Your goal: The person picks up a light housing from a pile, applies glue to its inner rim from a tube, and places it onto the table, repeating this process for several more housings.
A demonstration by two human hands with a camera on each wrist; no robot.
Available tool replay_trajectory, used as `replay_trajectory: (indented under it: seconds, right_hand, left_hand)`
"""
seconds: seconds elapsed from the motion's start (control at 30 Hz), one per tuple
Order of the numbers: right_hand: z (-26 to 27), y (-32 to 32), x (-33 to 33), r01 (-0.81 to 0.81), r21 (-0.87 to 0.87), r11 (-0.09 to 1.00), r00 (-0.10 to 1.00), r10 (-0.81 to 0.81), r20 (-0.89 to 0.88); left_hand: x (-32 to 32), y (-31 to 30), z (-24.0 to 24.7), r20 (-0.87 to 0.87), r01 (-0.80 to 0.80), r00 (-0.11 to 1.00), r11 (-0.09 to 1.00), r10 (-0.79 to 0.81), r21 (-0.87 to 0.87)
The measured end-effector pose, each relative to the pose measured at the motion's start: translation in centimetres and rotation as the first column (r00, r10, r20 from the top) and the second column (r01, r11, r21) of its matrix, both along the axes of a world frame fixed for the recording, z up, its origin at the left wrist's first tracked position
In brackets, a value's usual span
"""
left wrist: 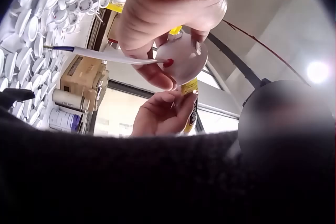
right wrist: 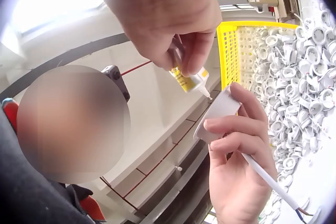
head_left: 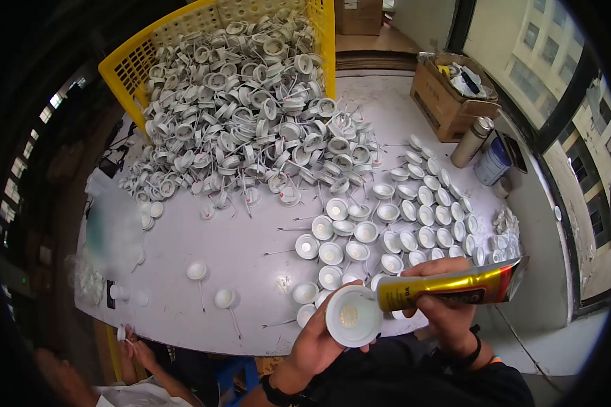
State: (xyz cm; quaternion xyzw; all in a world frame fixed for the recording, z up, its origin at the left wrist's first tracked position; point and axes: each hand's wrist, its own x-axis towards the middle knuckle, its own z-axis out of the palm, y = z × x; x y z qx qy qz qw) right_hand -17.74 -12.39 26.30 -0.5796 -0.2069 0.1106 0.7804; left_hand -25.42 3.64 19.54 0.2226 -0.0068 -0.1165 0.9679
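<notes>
My left hand (head_left: 317, 344) grips a round white lamp housing (head_left: 354, 316) by its rim, its hollow side with a yellowish LED disc turned up toward the head camera. From its back a white cable (left wrist: 113, 57) with bare wire ends hangs out, seen in the left wrist view. My right hand (head_left: 448, 315) squeezes a yellow and black glue tube (head_left: 431, 290) between thumb and fingers. In the right wrist view the tube's pale nozzle (right wrist: 205, 92) points at the housing's rim, right beside it.
Rows of white lamp housings (head_left: 426, 216) cover the table's right side. A yellow crate (head_left: 125, 71) spills a large heap of them at the back. A cardboard box (head_left: 448, 102), a metal flask (head_left: 472, 142) and a blue-and-white tub (head_left: 493, 163) stand by the window. Another person's hands (head_left: 137, 351) work at lower left.
</notes>
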Motion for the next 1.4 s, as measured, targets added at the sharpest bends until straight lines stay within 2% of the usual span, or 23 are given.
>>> replay_trajectory:
  seconds: [0.2,0.33,0.43,0.73,0.8,0.83,0.9,0.93,0.97,1.03,1.1,1.17,1.27,1.3,1.37,1.4]
  right_hand:
    - [-0.4,1.2,0.6,-0.016,0.012,1.000,1.000,0.017,-0.006]
    - [-0.4,1.4,0.7,-0.048,-0.053,0.997,0.999,0.048,0.005]
    - [-0.3,1.6,0.5,-0.012,0.016,1.000,0.998,0.013,-0.054]
    - [-1.0,1.3,-0.5,-0.067,-0.092,0.993,0.996,0.072,0.053]
    - [-0.8,1.4,-0.4,-0.098,-0.153,0.983,0.958,0.134,0.252]
    - [-0.4,1.4,-0.2,-0.094,-0.154,0.984,0.958,0.131,0.253]
    - [0.9,1.3,0.6,-0.014,-0.438,0.899,0.823,0.259,0.506]
    - [1.4,1.3,1.0,0.067,-0.562,0.824,0.758,0.324,0.566]
    - [1.8,1.4,0.9,0.075,-0.559,0.826,0.760,0.316,0.568]
    - [2.3,1.7,0.6,0.099,-0.527,0.844,0.885,0.167,0.435]
    - [2.0,1.7,0.7,0.116,-0.476,0.872,0.882,0.130,0.454]
    - [2.8,1.2,0.8,0.066,-0.646,0.760,0.870,0.273,0.410]
    - [3.1,1.2,0.9,0.010,-0.603,0.797,0.866,0.295,0.403]
    - [2.9,1.2,0.8,0.014,-0.598,0.801,0.869,0.285,0.403]
    - [2.3,1.0,0.5,-0.151,-0.592,0.792,0.943,0.294,0.153]
    - [2.4,1.0,0.6,-0.161,-0.613,0.773,0.932,0.324,0.164]
  left_hand:
    - [0.3,0.2,0.2,0.000,0.006,1.000,0.999,-0.006,-0.045]
    - [0.2,0.4,-0.1,0.010,0.007,1.000,0.999,-0.007,-0.043]
    - [0.0,0.5,0.0,0.026,0.014,1.000,0.999,-0.013,-0.041]
    - [-0.1,-0.2,0.9,-0.016,0.037,0.999,0.998,-0.038,-0.049]
    - [-0.2,-0.3,0.7,-0.022,0.033,0.999,0.996,-0.035,-0.084]
    - [-0.2,-0.2,0.4,-0.029,0.029,0.999,0.992,-0.033,-0.119]
    - [-0.3,0.1,-0.1,-0.005,0.058,0.998,0.991,-0.059,-0.117]
    - [-0.3,0.3,-0.2,0.020,0.083,0.996,0.990,-0.081,-0.111]
    - [-0.4,0.5,0.0,0.020,0.091,0.996,0.990,-0.090,-0.107]
    - [-0.5,0.8,0.5,-0.054,0.018,0.998,0.998,-0.021,-0.068]
    - [-0.6,0.9,0.5,-0.088,0.003,0.996,0.999,-0.006,-0.032]
    - [-0.6,1.1,0.4,-0.126,-0.006,0.992,1.000,0.007,0.006]
    - [-0.6,1.1,-0.1,-0.157,-0.021,0.987,1.000,0.023,0.017]
    - [-0.5,1.1,-0.5,-0.161,-0.051,0.986,0.998,0.045,-0.029]
    - [-0.6,1.2,-0.8,-0.166,-0.074,0.984,0.995,0.062,-0.067]
    - [-0.5,1.3,-0.8,-0.194,-0.081,0.979,0.995,0.068,-0.057]
